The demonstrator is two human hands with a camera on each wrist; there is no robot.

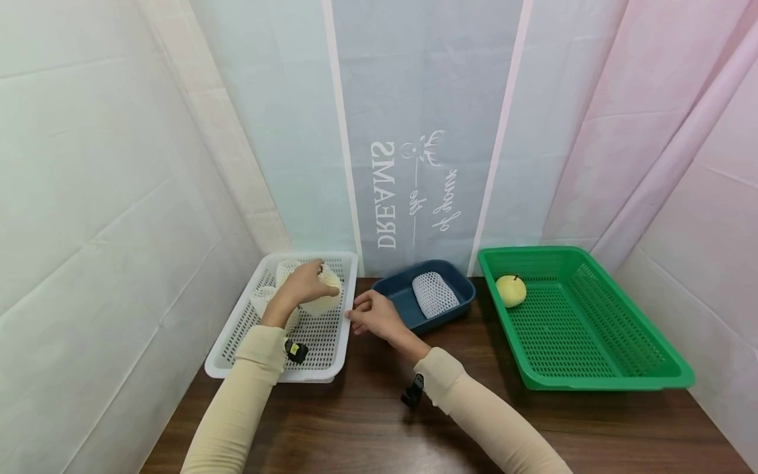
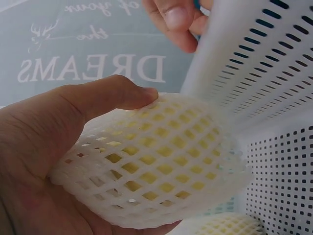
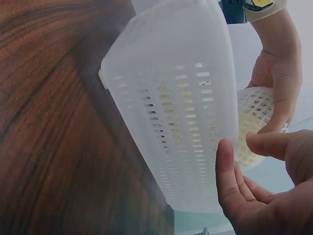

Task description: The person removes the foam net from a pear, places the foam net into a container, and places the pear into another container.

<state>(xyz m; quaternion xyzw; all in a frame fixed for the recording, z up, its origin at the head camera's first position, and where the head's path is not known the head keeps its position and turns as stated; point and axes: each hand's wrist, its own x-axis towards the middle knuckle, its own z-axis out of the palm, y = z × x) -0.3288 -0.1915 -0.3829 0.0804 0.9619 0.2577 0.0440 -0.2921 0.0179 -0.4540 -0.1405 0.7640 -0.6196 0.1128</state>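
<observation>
Left hand (image 1: 303, 284) grips netted fruit (image 2: 164, 154) over white basket (image 1: 345, 345) near left edge of tabletop (image 1: 361, 421); right hand (image 1: 378, 317), fingers relaxed, is just right of fruit.

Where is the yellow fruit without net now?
In the head view, the bare fruit sits inside the green basket, near its far left corner, right of the blue tray.

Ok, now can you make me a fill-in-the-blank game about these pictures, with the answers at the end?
1. The bare yellow fruit sits in the ____ basket.
2. The person's ____ hand holds a netted fruit over the white basket.
3. A foam net lies in the small ____ tub.
4. The big capital letters on the hanging cloth spell ____ backwards, as in a mirror.

Missing words: green; left; blue; DREAMS.
</observation>
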